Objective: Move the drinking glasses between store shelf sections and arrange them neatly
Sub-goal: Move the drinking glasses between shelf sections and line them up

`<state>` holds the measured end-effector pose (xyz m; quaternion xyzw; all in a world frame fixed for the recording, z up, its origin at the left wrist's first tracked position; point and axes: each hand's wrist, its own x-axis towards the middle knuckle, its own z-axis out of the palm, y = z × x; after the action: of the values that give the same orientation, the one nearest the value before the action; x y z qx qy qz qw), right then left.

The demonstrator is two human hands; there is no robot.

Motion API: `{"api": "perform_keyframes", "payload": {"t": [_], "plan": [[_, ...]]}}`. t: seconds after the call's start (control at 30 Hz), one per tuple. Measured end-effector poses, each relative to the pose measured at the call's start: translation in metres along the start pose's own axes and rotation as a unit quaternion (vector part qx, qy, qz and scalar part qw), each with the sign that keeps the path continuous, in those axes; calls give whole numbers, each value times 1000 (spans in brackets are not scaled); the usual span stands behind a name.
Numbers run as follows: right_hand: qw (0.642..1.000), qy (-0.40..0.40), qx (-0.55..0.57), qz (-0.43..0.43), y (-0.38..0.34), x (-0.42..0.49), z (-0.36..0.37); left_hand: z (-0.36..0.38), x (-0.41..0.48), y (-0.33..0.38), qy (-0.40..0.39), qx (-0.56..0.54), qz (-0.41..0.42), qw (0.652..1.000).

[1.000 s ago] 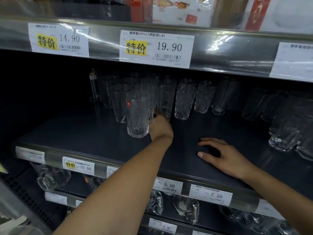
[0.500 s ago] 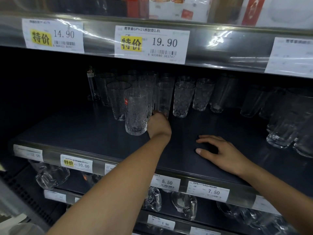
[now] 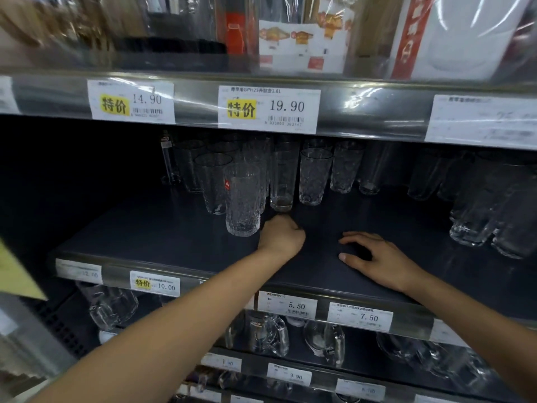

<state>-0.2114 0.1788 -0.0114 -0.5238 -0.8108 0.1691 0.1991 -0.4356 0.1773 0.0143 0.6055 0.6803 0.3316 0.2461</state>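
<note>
Left hand drawn back from the textured glass, now loosely clenched beside its base.

Compared with a second ago, the left hand [image 3: 281, 234] no longer wraps the textured glass [image 3: 243, 200]; it sits fisted on the shelf [image 3: 151, 228], holding nothing, just right of the glass and below a plain glass [image 3: 282, 181]. That glass stands upright, alone in front of the cluster of glasses [image 3: 261, 167] at the back, toward the left of the shelf. This suggests one placement is finished. The right hand [image 3: 374, 261] rests open, palm down, on bare shelf near the front edge. More glasses [image 3: 491, 210] crowd the right end. Dark shelving carries price tags [image 3: 268, 110]; mugs [image 3: 112, 305] sit below.
</note>
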Motion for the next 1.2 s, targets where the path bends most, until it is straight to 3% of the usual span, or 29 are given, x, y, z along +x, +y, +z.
{"api": "perform_keyframes", "payload": {"t": [0.2, 0.37, 0.57, 0.73, 0.93, 1.2], "plan": [[997, -29, -30, 59, -24, -8, -12, -34, -38, -21, -94, -57, 57, 992], [987, 77, 90, 105, -54, -49, -24, -57, -52, -30, -131, -107, 64, 983], [940, 221, 183, 187, -80, -128, -29, -54, -71, -18, -195, -218, 79, 953], [889, 306, 211, 268, -91, -197, -20, -34, -94, 5, -293, -305, 94, 901], [827, 392, 217, 338, -100, -274, -23, 10, -125, 43, -384, -316, 134, 857], [779, 452, 244, 360, -49, -343, -49, 87, -153, 103, -402, -289, 150, 856]]}}
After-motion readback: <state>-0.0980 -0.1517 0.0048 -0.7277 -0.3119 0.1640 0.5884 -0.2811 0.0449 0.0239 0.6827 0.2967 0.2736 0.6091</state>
